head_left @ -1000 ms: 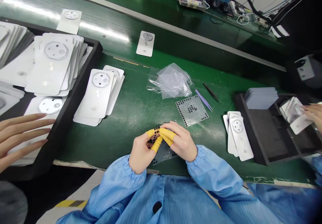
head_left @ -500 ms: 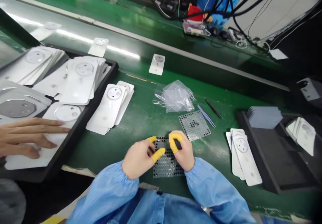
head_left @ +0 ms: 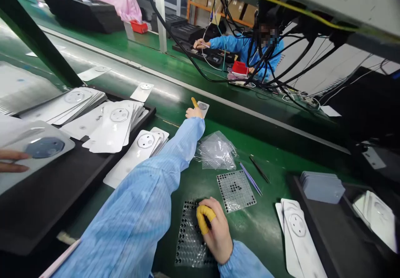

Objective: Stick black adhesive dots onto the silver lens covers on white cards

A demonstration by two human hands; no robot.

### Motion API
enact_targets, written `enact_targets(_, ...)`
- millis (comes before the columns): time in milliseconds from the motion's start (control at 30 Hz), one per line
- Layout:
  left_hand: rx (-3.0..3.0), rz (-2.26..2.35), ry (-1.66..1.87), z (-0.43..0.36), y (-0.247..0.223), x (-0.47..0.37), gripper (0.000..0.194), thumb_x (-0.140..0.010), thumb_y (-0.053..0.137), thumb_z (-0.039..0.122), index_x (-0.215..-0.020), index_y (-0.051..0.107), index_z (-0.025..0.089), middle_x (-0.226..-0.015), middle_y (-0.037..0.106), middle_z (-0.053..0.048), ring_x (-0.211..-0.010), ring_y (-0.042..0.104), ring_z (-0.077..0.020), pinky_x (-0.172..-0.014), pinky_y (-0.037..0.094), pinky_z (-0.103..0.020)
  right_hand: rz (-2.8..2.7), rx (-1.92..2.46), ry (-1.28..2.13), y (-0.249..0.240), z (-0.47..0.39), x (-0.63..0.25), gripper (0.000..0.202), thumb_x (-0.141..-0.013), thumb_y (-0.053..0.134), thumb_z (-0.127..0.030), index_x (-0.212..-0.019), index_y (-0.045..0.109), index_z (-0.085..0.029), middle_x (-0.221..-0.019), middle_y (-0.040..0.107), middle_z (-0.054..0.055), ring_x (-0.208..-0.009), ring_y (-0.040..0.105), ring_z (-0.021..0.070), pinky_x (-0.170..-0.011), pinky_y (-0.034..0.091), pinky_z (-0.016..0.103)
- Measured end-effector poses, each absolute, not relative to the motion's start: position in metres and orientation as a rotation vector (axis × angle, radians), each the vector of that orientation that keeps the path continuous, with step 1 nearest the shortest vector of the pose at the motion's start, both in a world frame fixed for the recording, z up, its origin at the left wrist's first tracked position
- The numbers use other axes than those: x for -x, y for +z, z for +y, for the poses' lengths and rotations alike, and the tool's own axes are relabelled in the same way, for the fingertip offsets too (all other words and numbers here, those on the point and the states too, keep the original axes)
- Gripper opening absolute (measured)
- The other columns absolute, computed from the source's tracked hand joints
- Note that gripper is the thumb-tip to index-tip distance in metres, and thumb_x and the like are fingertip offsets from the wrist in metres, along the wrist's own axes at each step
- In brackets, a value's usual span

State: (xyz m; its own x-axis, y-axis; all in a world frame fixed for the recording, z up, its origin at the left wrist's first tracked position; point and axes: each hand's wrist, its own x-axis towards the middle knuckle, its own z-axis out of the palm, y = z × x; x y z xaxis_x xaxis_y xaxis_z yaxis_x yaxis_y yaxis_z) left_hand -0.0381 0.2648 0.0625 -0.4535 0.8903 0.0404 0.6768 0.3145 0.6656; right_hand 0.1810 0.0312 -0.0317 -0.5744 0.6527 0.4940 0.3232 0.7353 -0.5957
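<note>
Near middle: dotted sheet (head_left: 186, 244) on the table (head_left: 265, 232), right hand (head_left: 215, 230) over its right side.
Centre: second dotted sheet (head_left: 236, 196), clear bags (head_left: 218, 152) just behind, two pairs of tweezers (head_left: 251, 179) to the right.
Far middle: single plate (head_left: 204, 107) behind the bags, left hand (head_left: 194, 112) at its left edge.
Left: tray (head_left: 65, 194) bearing plate stacks (head_left: 111, 128).
Right: plate pile (head_left: 300, 232), left of a divided tray (head_left: 331, 224) holding upright panels (head_left: 321, 188).

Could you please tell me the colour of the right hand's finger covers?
Yellow finger covers, best seen in the head view.
</note>
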Motion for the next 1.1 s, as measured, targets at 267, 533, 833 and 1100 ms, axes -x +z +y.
enact_targets(267,-0.863,1.84,0.988,0.223,0.081,0.076,0.032,-0.091,0.054,0.033,-0.118,0.056,0.015,-0.117,0.059,-0.009,-0.1,0.061,-0.0224,-0.082,0.054,-0.042,-2.134,0.733,0.552,-0.026,0.037,-0.188,0.023,-0.086,0.054,-0.006,-0.105,0.057,-0.018,-0.096,0.065,0.007,-0.092,0.063,0.0165,-0.094,0.051,0.044)
enact_targets(533,-0.514,1.216,1.097,-0.014,0.033,-0.008,0.067,-0.071,0.075,0.026,-0.129,0.043,0.015,-0.105,0.069,-0.012,-0.087,0.069,-0.0273,-0.069,0.057,-0.035,-1.895,0.841,0.497,0.011,0.041,-0.182,0.026,-0.082,0.06,-0.005,-0.102,0.061,-0.02,-0.1,0.064,0.007,-0.094,0.062,0.0178,-0.082,0.054,0.035)
enact_targets(833,-0.403,1.243,1.221,-0.053,-0.003,-0.053,0.059,-0.071,0.072,0.032,-0.124,0.051,0.017,-0.111,0.067,-0.008,-0.089,0.065,-0.0204,-0.071,0.053,-0.026,-1.98,0.797,0.697,-0.003,0.025,-0.171,0.014,-0.087,0.056,-0.011,-0.097,0.061,-0.02,-0.099,0.064,0.008,-0.092,0.064,0.017,-0.078,0.055,0.033)
enact_targets(1100,-0.669,1.353,1.277,-0.056,-0.007,-0.056,0.045,-0.08,0.062,0.029,-0.121,0.054,0.016,-0.093,0.072,-0.004,-0.077,0.065,-0.0174,-0.067,0.053,-0.025,-2.182,0.681,0.497,-0.011,0.026,-0.178,0.028,-0.087,0.056,-0.009,-0.113,0.057,-0.018,-0.103,0.065,0.011,-0.098,0.062,0.0192,-0.08,0.056,0.034)
